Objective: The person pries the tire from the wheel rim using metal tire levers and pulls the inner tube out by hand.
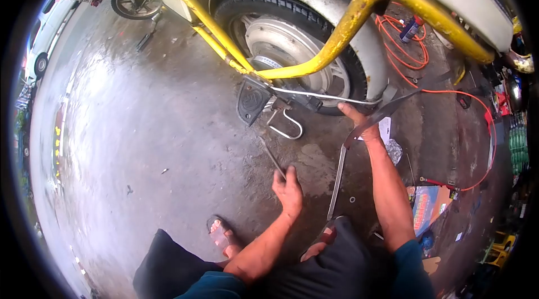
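My left hand [288,189] is closed around a thin metal rod [272,156], which points up and away toward the footrest of a yellow-framed two-wheeler. My right hand [359,123], beside the bottom of the rear wheel [292,38], grips a long dark flat strip [382,113]. One part of the strip runs up to the right. Below the hand, a narrow length with a shiny edge [337,184] hangs toward my foot; I cannot tell whether it is the same piece. The black footrest [252,100] and a bent metal stand [289,128] are between the hands and the frame.
An orange hose [421,63] coils on the right, near a spray can [412,28]. A colourful box [429,206] and a washer [352,199] lie on the floor. My sandalled feet [223,234] are close below. Another bike's wheel [135,1] stands far left.
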Motion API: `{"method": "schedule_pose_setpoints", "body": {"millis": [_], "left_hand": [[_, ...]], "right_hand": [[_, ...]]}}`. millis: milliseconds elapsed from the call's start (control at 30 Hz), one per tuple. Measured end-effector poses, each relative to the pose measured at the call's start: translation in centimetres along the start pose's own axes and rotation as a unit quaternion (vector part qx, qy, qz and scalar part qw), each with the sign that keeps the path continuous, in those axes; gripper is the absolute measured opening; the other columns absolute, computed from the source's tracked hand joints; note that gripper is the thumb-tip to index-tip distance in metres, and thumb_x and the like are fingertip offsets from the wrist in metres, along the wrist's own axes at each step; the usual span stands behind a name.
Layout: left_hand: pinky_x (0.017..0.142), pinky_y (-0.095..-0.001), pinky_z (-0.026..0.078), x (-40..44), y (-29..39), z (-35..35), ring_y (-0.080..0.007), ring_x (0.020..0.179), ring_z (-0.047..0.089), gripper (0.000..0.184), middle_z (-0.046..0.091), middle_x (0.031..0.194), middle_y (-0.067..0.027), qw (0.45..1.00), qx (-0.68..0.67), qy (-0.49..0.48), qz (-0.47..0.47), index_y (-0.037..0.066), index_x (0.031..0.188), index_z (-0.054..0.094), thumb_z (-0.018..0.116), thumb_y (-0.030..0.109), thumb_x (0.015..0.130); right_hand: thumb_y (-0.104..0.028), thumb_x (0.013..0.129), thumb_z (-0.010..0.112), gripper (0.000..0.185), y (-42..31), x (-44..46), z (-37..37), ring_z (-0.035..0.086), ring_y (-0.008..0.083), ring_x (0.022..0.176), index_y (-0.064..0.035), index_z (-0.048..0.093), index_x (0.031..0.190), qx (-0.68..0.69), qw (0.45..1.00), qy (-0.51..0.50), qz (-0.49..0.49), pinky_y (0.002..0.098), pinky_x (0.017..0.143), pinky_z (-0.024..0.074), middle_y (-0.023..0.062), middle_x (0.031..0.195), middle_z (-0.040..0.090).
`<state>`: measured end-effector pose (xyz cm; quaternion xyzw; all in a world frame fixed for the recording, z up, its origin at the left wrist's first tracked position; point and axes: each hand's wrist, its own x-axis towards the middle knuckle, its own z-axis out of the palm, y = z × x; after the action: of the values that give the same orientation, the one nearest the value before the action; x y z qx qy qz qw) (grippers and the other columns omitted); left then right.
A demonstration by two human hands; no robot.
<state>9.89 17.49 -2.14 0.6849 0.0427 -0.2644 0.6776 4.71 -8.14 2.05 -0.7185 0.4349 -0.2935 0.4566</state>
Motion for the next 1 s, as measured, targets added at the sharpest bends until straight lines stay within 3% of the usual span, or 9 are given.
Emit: {"method": "schedule_pose_setpoints", "body": {"millis": [167,267,400,600,733,933,1000], "left_hand": [[0.051,-0.0248,0.035,3.8,9.4,-0.1,-0.0057,0.059,0.043,0.020,0.046,0.064,0.0020,0.978,-0.177,0.099,0.040,0.004,0.090,0.054,0.055,0.023,0.096],[0.049,-0.0229,0.035,7.5,13.1,-0.1,-0.0061,0.057,0.044,0.019,0.047,0.065,0.0029,0.975,-0.108,0.133,0.142,0.004,0.092,0.055,0.054,0.023,0.096],[0.050,-0.0208,0.035,11.6,17.0,0.1,-0.0059,0.057,0.045,0.022,0.049,0.066,0.0029,0.932,-0.050,0.154,0.324,0.003,0.094,0.058,0.056,0.025,0.096],[0.055,-0.0239,0.039,4.5,26.9,1.7,-0.0069,0.062,0.048,0.026,0.056,0.070,0.0014,0.981,-0.110,-0.080,0.138,0.002,0.096,0.063,0.056,0.027,0.096],[0.063,-0.0253,0.043,3.2,28.2,4.5,-0.0098,0.068,0.054,0.035,0.063,0.076,-0.0036,0.946,-0.102,-0.156,0.266,-0.002,0.096,0.068,0.056,0.032,0.096],[0.061,-0.0276,0.041,2.9,29.5,5.9,-0.0106,0.066,0.051,0.042,0.060,0.070,-0.0026,0.951,-0.127,-0.202,0.196,-0.002,0.089,0.068,0.052,0.036,0.096],[0.057,-0.0275,0.039,3.7,28.9,7.2,-0.0097,0.062,0.049,0.042,0.056,0.065,-0.0015,0.944,-0.136,-0.199,0.226,-0.001,0.077,0.063,0.053,0.036,0.096]], "right_hand": [[-0.017,0.071,0.082,0.037,-1.3,-0.3,0.0,0.060,0.0139,0.092,-0.0036,0.067,0.102,-0.018,0.999,0.020,-0.030,0.0315,0.092,0.0465,0.0015,0.103,0.065],[-0.016,0.071,0.081,0.038,-0.3,-0.1,-0.1,0.060,0.0145,0.094,-0.0039,0.067,0.103,-0.029,0.998,0.021,-0.052,0.0320,0.093,0.0463,0.0023,0.104,0.065],[-0.016,0.071,0.081,0.039,-0.1,-0.4,0.1,0.061,0.0159,0.095,-0.0038,0.066,0.105,-0.028,0.999,0.036,-0.010,0.0331,0.093,0.0461,0.0030,0.105,0.065],[-0.014,0.069,0.080,0.048,-2.4,-0.9,0.1,0.059,0.0183,0.101,-0.0028,0.062,0.112,0.007,0.999,0.021,0.045,0.0339,0.096,0.0441,0.0046,0.111,0.063],[-0.014,0.069,0.080,0.056,-6.8,-1.9,0.0,0.057,0.0195,0.106,-0.0032,0.058,0.120,0.106,0.993,-0.013,0.049,0.0338,0.098,0.0419,0.0070,0.117,0.060],[-0.019,0.067,0.083,0.059,-6.1,-1.9,0.3,0.057,0.0209,0.106,-0.0034,0.060,0.119,0.117,0.992,-0.020,0.035,0.0348,0.099,0.0416,0.0061,0.115,0.062],[-0.018,0.066,0.084,0.058,-5.8,-1.8,0.2,0.058,0.0203,0.104,-0.0034,0.061,0.118,0.122,0.992,-0.015,0.037,0.0348,0.098,0.0427,0.0057,0.113,0.062]]}}
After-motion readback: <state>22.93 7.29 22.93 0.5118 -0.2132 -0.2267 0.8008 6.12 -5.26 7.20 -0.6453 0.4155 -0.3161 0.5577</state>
